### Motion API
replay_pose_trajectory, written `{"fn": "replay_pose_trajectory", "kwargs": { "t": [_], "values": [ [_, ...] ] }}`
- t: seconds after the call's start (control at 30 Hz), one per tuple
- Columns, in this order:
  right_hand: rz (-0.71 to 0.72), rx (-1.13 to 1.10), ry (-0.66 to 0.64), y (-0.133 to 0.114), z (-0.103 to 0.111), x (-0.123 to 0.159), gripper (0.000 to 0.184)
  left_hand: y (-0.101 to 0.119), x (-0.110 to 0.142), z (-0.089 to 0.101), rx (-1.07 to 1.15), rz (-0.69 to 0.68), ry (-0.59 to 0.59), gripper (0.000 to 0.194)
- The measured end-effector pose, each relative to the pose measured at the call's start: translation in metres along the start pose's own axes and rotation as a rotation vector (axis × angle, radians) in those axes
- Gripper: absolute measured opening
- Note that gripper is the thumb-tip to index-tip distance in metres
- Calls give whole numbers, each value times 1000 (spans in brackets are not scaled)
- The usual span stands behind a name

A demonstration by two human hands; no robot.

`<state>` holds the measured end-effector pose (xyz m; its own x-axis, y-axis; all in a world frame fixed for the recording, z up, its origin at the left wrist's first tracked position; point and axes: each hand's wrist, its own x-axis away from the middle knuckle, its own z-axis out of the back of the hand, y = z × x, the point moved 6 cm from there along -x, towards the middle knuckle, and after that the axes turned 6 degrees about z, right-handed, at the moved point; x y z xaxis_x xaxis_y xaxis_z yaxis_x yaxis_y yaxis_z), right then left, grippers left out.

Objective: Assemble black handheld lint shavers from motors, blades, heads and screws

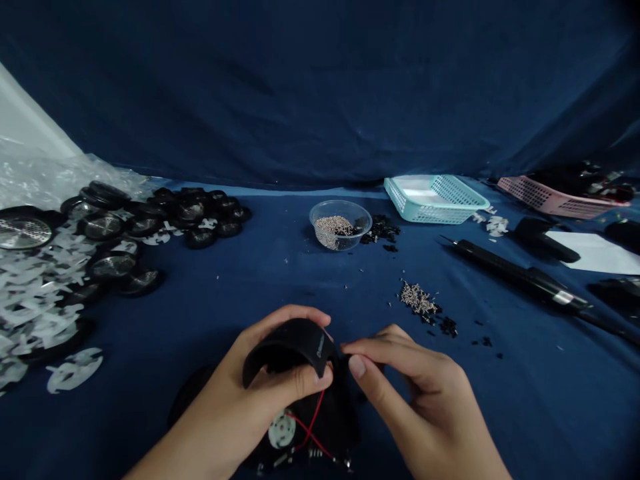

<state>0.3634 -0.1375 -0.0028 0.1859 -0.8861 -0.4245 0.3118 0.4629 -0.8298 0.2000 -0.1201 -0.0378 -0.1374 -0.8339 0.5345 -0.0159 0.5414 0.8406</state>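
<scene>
Black curved plastic piece sits cupped in a person's left hand, fingers wrapped behind and thumb pressed across its front, while the right hand pinches at its edge between thumb and forefinger. Below the hands lies a black casing with red wires and a white round part. Nearby on the blue cloth are loose metal bits, a clear plastic cup holding similar bits, a teal basket, and, at left, round black mesh discs.
</scene>
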Motion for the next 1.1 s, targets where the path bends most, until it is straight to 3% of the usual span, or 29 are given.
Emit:
{"fn": "replay_pose_trajectory", "kwargs": {
  "t": [0.2,0.37,0.47,0.77,1.1],
  "values": [
    [-27,-196,17,5,-2,-4,18,3,3,-8,166,79,-112,52],
    [-270,-580,-23,23,-19,-2,8,-1,-2,-7,234,132,-211,66],
    [-319,-705,-35,25,-26,-1,8,-4,-4,-6,261,154,-258,70],
    [-228,-597,-6,23,-24,2,9,-4,-4,-8,270,154,-285,75],
    [-365,-694,6,32,-30,10,9,-1,1,-12,265,173,-279,71]
  ]
}}
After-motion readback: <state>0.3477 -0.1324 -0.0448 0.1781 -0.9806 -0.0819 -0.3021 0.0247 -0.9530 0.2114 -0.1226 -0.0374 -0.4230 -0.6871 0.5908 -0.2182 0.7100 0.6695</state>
